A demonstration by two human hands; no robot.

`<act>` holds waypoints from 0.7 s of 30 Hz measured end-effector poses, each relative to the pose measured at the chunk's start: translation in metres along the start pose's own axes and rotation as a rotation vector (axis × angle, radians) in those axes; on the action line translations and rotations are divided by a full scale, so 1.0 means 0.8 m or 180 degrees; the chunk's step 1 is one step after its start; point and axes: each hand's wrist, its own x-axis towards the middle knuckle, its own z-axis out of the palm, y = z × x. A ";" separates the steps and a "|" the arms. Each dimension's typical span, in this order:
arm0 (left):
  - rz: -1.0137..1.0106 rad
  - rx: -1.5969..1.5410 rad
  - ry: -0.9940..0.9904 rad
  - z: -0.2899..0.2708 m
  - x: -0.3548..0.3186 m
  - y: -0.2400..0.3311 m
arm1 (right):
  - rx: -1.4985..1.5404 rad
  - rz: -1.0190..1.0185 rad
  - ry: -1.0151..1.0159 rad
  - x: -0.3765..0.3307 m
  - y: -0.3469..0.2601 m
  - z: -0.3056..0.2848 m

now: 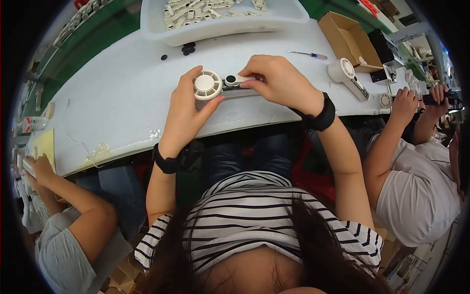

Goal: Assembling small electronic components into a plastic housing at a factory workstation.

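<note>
A white handheld fan (208,85) lies across the bench in front of me, its round slotted head to the left and its handle to the right. My left hand (192,100) grips the fan's head, thumb below and fingers above. At the handle, my right hand (274,78) pinches a small white cover piece (241,79) between thumb and fingers. That piece carries a round black disc (230,80) at its left end and sits over the handle. Whether it touches the handle all along cannot be made out, since my fingers hide its right end.
A white bin (225,30) of pale plastic parts stands at the back, with several black discs (188,49) before it. To the right are a screwdriver (307,55), another fan (346,76) and an open cardboard box (350,41). Co-workers sit close on both sides.
</note>
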 end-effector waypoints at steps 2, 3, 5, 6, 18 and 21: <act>-0.0081 -0.0062 -0.0022 -0.001 -0.001 0.001 | -0.0157 -0.0005 -0.0069 0.004 -0.002 0.000; -0.0114 -0.0099 -0.0038 -0.002 -0.001 0.002 | -0.0240 0.0000 -0.0099 0.004 -0.002 0.001; -0.0082 -0.0041 -0.0046 -0.002 -0.002 0.003 | -0.0307 -0.0044 0.0000 0.002 -0.003 0.006; -0.0047 0.0020 -0.0052 -0.001 -0.002 0.005 | -0.0375 -0.0092 0.0102 -0.001 -0.002 0.009; -0.0369 -0.0171 -0.0368 -0.012 -0.008 0.009 | -0.0517 0.2989 0.1857 -0.219 0.080 -0.059; -0.0441 -0.0248 -0.0393 -0.012 -0.004 0.008 | -0.0669 0.3224 0.1771 -0.230 0.090 -0.072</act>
